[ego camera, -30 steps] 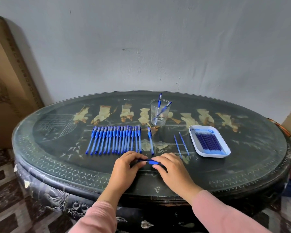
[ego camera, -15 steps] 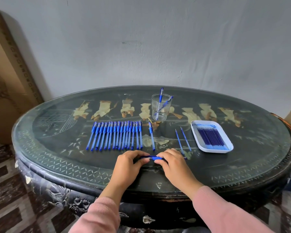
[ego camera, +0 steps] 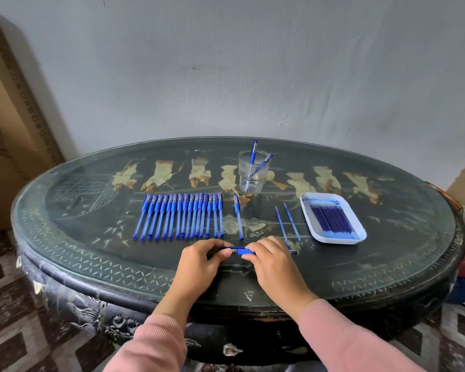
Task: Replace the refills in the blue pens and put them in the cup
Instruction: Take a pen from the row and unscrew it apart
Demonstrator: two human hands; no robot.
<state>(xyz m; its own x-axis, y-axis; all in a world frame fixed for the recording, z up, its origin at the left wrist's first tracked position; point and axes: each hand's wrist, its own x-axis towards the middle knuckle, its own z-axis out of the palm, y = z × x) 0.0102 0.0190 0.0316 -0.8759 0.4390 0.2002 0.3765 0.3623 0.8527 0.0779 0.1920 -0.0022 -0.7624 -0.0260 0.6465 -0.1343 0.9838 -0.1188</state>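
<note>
A blue pen [ego camera: 240, 251] lay crosswise over the near edge of the dark oval table [ego camera: 387, 264] - the left hand [ego camera: 199, 261] pinched one end and the right hand [ego camera: 275, 264] curled round its grip. Beyond them lay a row of pens [ego camera: 180, 218], a white tray [ego camera: 360, 229] of refills and the cup [ego camera: 253, 175] - two pens inside. A grey wall [ego camera: 226, 76] stood behind.

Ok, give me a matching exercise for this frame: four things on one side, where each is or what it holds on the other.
Things:
1. cup
2. tray
3. pen row
4. held pen

States:
A. gripped between left hand and right hand
B. holds refills
C. holds two pens
D. lying flat, side by side

Pairs: 1-C, 2-B, 3-D, 4-A
</note>
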